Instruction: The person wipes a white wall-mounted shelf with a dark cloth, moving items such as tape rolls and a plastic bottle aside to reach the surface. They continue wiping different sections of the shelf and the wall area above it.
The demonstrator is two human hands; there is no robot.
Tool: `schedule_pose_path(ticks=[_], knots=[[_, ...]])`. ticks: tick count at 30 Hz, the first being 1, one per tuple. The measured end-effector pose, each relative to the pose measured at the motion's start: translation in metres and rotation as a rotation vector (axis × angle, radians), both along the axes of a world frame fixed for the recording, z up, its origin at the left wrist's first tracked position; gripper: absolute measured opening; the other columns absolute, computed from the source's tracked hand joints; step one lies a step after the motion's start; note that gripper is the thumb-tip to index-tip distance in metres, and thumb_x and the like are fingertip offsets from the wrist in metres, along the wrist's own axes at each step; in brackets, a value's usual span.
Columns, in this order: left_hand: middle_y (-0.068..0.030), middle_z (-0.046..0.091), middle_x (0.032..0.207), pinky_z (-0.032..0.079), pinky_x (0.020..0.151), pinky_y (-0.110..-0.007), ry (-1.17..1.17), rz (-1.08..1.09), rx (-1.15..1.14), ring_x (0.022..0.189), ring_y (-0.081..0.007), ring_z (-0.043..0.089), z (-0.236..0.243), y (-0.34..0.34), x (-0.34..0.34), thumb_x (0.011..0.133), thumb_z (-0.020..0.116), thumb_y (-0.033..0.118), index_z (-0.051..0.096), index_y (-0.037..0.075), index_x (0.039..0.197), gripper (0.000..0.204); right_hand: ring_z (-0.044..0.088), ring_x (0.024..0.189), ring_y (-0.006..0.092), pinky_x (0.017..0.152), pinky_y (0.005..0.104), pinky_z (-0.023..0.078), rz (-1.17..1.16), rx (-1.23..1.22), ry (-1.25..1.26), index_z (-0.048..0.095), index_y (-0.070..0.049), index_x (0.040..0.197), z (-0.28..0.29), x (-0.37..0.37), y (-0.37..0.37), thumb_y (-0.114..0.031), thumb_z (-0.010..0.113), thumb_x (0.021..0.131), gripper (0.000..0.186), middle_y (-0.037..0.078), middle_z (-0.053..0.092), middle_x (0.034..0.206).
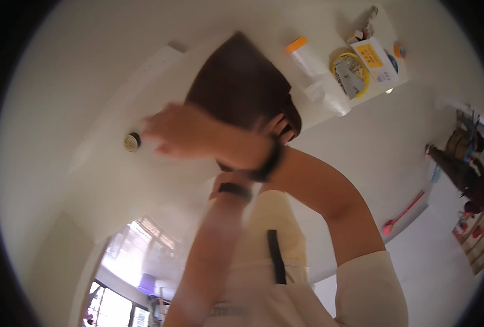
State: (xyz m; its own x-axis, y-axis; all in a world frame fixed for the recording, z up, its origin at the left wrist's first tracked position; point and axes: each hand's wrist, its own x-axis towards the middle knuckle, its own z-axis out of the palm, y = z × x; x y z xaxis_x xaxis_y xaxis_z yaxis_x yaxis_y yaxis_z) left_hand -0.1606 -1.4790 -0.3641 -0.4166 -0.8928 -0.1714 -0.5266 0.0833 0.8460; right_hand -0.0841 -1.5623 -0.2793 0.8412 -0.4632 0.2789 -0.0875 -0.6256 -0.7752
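White wall behind, two hands point(198, 133) point(277, 128) against one brown board point(236, 87)

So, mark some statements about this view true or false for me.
1. A round knob sits just left of the right hand. True.
2. The tape roll lies on the floor. False: it sits on a white ledge beside a box.
3. The bottle cap is blue. False: it is orange.
4. The right wrist wears a dark band. True.
5. The long tool at right is green. False: it is red.
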Motion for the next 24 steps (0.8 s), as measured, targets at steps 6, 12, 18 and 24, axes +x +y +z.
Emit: schedule_pose_path(ticks=[6, 12, 18, 24], knots=[[-0.0018, 0.046, 0.137, 0.02, 0.111, -0.054, -0.479, -0.009, -0.292, 0.135, -0.0173, 0.033, 0.014, 0.002, -0.003, 0.081, 0.06, 0.043, 0.056, 0.028, 0.116, 0.038, 0.057, 0.099, 0.039, 0.084, 0.0451, 0.047, -0.855, -0.239, 0.638, 0.041, -0.006, 0.133, 0.026, -0.21, -0.081, -0.023, 0.078, 0.068, 0.077, 0.019, 0.059, 0.111], [0.0031, 0.048, 0.135, 0.024, 0.109, -0.053, -0.561, 0.035, -0.381, 0.133, -0.0139, 0.035, 0.014, 0.001, -0.004, 0.073, 0.068, 0.037, 0.058, 0.029, 0.11, 0.039, 0.057, 0.102, 0.0414, 0.085, 0.0446, 0.048, -0.79, -0.061, 0.855, 0.036, -0.009, 0.137, -0.005, -0.226, -0.09, -0.02, 0.075, 0.068, 0.08, 0.019, 0.058, 0.115], [0.0044, 0.043, 0.139, 0.021, 0.113, -0.049, -0.539, 0.008, -0.323, 0.136, -0.0133, 0.03, 0.013, 0.002, -0.003, 0.076, 0.066, 0.031, 0.053, 0.031, 0.119, 0.045, 0.059, 0.095, 0.0186, 0.081, 0.0347, 0.051, -0.573, 1.195, 0.17, 0.041, -0.004, 0.135, 0.063, -0.247, -0.092, -0.025, 0.064, 0.082, 0.062, 0.014, 0.058, 0.114], [-0.0017, 0.041, 0.142, 0.022, 0.113, -0.046, -0.137, 0.182, -0.037, 0.137, -0.0151, 0.029, 0.016, -0.001, 0.001, 0.08, 0.062, 0.03, 0.051, 0.024, 0.126, 0.048, 0.06, 0.085, 0.0269, 0.08, 0.0395, 0.054, -0.016, 2.007, -0.353, 0.025, 0.0, 0.142, 0.062, -0.188, -0.063, -0.026, 0.064, 0.082, 0.077, 0.017, 0.051, 0.12]])
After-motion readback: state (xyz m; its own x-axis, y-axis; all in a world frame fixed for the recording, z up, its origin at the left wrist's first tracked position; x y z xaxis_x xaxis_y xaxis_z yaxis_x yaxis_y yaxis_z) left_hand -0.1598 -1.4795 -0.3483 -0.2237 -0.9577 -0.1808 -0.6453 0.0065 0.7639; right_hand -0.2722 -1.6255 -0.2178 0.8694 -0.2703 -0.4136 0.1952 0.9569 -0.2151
